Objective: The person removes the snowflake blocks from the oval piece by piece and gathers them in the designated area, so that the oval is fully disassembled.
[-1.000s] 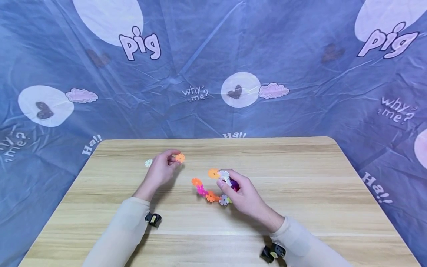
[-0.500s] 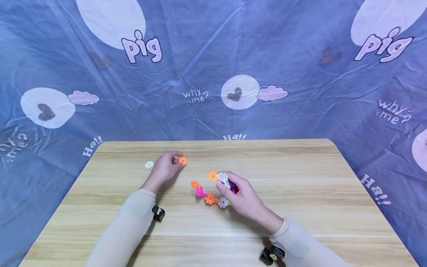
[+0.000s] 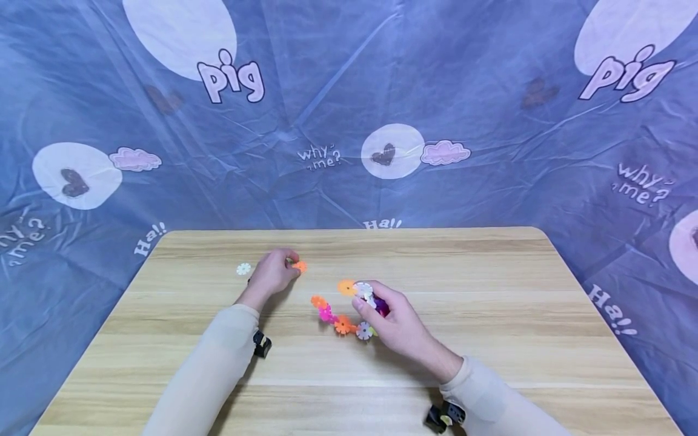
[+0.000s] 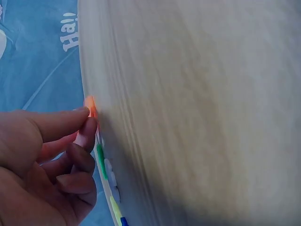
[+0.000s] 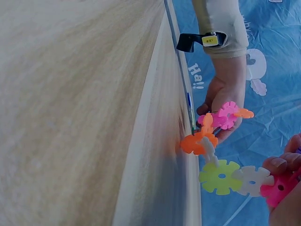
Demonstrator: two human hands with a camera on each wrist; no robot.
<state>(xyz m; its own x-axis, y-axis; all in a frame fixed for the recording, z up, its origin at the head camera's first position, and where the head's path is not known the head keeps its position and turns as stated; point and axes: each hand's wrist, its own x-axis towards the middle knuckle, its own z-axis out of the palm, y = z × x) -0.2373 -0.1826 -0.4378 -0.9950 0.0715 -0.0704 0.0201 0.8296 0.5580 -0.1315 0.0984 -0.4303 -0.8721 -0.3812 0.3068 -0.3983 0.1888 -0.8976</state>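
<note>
My left hand (image 3: 274, 272) pinches an orange snowflake disc (image 3: 300, 266) between thumb and finger, low over the table's far left part. The disc appears edge-on (image 4: 91, 104) in the left wrist view. My right hand (image 3: 400, 318) grips one end of a chain of interlocked snowflake discs; the chain's pink disc (image 5: 277, 188) is at the fingers. From there it runs through a white disc (image 5: 252, 181) and a yellow-green disc (image 5: 221, 177) to orange and pink ones. Part of the chain is hidden in my palm.
A white snowflake disc (image 3: 243, 269) lies left of my left hand. A green disc (image 4: 101, 161) and several other discs lie near that hand, mostly hidden by it in the head view. The wooden table (image 3: 491, 290) ends at a blue printed cloth (image 3: 469, 200).
My left hand has moved slightly right and down toward the table with the orange disc, which now looks flatter. My right hand and the chain have hardly moved.
</note>
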